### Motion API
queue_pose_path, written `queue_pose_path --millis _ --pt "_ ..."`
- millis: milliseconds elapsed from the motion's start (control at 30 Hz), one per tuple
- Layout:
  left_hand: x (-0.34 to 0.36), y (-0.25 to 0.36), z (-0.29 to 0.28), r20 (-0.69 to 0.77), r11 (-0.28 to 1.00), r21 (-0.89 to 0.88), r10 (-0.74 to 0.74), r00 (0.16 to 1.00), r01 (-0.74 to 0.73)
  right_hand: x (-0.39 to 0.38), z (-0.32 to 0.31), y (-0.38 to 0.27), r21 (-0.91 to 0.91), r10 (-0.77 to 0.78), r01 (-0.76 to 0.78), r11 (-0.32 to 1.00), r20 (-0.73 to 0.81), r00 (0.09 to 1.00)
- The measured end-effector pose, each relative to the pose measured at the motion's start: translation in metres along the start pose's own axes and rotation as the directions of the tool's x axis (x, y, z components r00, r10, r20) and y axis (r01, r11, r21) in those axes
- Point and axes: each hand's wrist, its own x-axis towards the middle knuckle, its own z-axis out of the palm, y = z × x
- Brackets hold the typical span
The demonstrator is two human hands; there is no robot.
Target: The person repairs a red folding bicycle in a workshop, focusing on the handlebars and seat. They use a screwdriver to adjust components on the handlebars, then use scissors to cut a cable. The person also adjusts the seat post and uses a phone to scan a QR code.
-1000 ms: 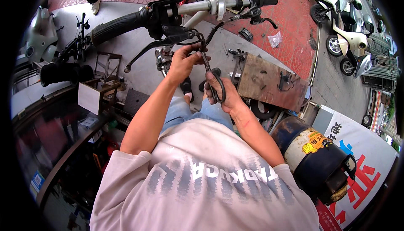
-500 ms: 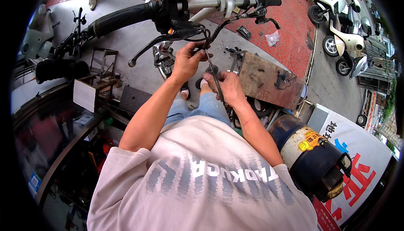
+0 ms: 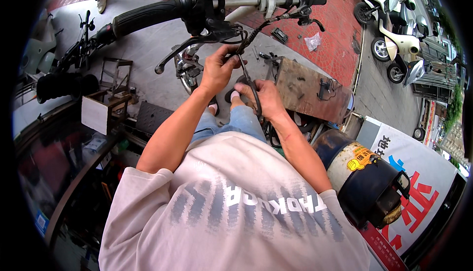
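1. Cables hang below the handlebar, far centre; my left hand pinches them, and I should hold them steady.
2. Nearer, my right hand grips dark scissors; I'd best align the blades before squeezing.
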Motion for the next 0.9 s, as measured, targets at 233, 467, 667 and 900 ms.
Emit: queue_pose_path --millis 233,467,667,900 --pt "0.0 0.012 -0.004 -0.027 0.983 0.175 -0.04 0.999 0.045 -0.012 0.0 0.012 0.176 0.085 -0.084 0.981 0.002 0.996" --pt "0.009 0.021 0.007 -0.096 0.734 0.675 0.178 0.979 -0.067 -0.001 -0.002 0.015 0.404 0.106 -0.066 0.912 -0.077 0.991" --pt "0.02 0.032 0.016 -0.118 0.588 0.809 0.175 0.977 -0.008 0.011 0.003 0.003 0.521 0.071 0.008 0.854 -0.131 0.989" --pt "0.012 0.016 0.009 -0.061 0.916 0.392 0.12 0.991 -0.087 0.046 0.005 -0.013 0.655 0.0 0.108 0.748 -0.162 0.987"
